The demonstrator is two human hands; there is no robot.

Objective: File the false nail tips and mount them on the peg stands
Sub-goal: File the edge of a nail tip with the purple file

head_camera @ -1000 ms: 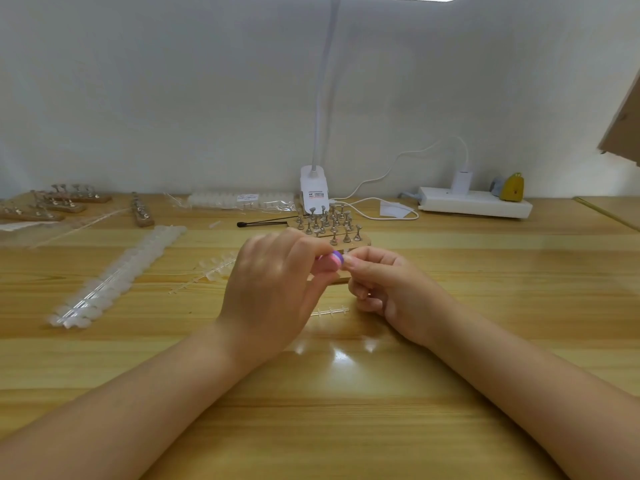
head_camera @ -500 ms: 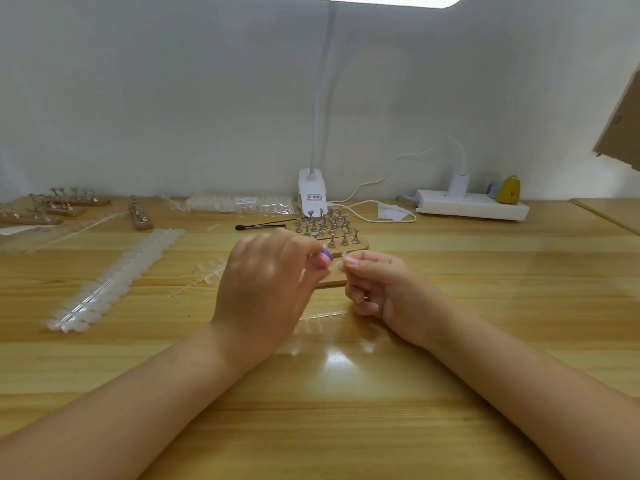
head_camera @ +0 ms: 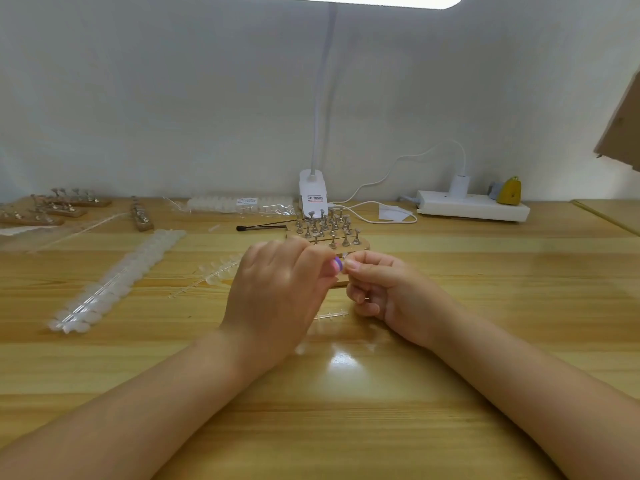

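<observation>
- The left hand [head_camera: 277, 289] is curled around a small nail file [head_camera: 336, 265]. Only its pink and purple end pokes out past the fingers.
- The right hand [head_camera: 388, 289] pinches something tiny between thumb and first finger. I think it is a clear nail tip [head_camera: 347, 263], but it is too small and blurry to be sure.
- The file end and the pinched fingers touch, in the middle of the worktop [head_camera: 346, 410], just above it.
- The peg stand [head_camera: 329, 233] sits at 12 o'clock from the hands, very near. Its little metal pegs look bare.
- A long strip of nail tips [head_camera: 114, 282] lies at 9 o'clock, well apart from the hands. A shorter strip [head_camera: 221, 270] lies just beside the left hand.
- A thin bare plastic stem [head_camera: 330, 315] lies on the worktop between the two wrists.
- More stands [head_camera: 52, 207] wait at 10 o'clock, far back by the wall.
- I think this is the filing step. The tip is not on a peg yet.
- Next, the right hand needs to carry the tip to 12 o'clock and press it gently onto a peg top. It is small, so it could slip out.
</observation>
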